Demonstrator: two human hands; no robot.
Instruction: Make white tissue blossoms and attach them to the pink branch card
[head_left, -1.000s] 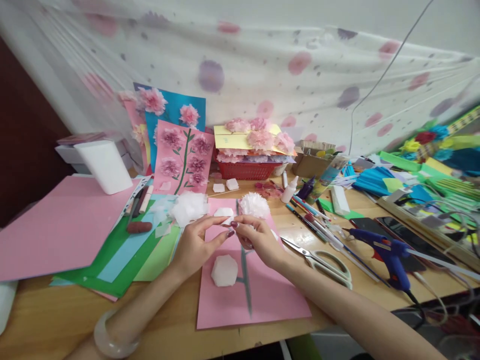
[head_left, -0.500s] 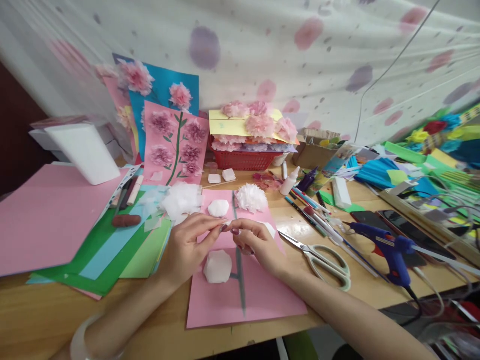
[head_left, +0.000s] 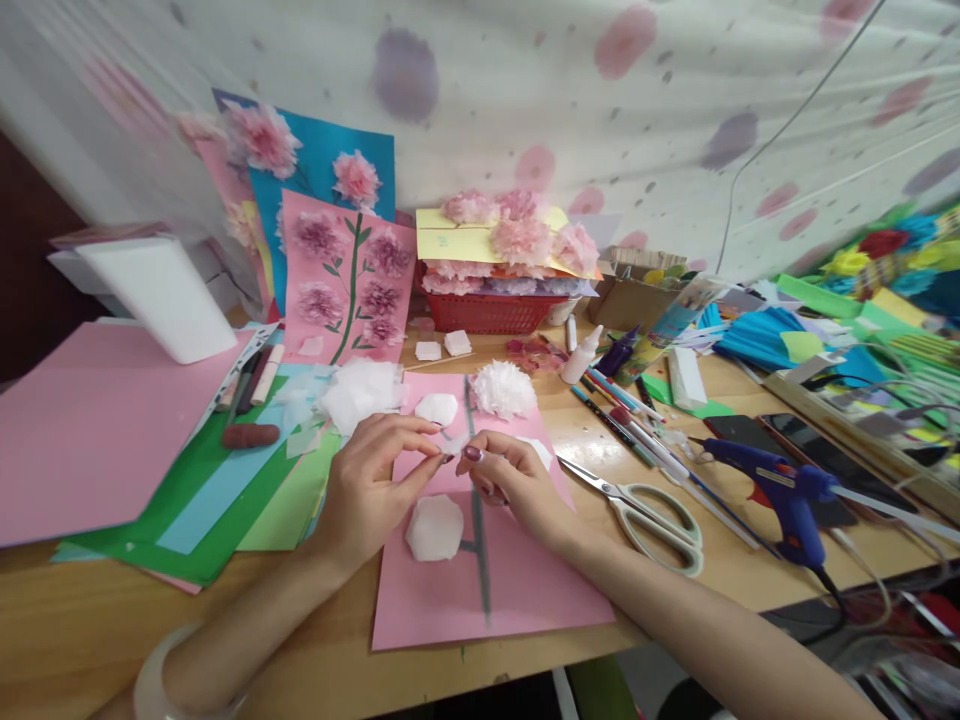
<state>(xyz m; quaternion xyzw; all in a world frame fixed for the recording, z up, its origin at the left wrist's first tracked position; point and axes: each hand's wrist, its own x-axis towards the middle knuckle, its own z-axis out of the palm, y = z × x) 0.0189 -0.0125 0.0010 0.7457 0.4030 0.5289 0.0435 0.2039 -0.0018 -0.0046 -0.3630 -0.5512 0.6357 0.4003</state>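
My left hand (head_left: 371,480) and my right hand (head_left: 510,482) meet above a pink card (head_left: 480,560), both pinching a small piece of white tissue (head_left: 456,444) between fingertips. The card carries a painted green stem (head_left: 477,540). A flat white tissue pad (head_left: 434,527) lies on it just below my left hand. A second pad (head_left: 436,408) and a fluffed white tissue flower (head_left: 502,389) sit at the card's far end. A loose white tissue heap (head_left: 361,394) lies to the left of them.
Scissors (head_left: 645,505) and a blue glue gun (head_left: 780,490) lie right of the card, with pens (head_left: 622,425) and a glue bottle (head_left: 581,358) behind. Pink and green sheets (head_left: 112,430) cover the left. A red basket (head_left: 487,312) and flower cards (head_left: 349,275) stand at the back.
My hands stay together on the tissue piece, fingers shifting slightly. The view has drifted, so everything sits a little lower-left and the backdrop fills more of the top.
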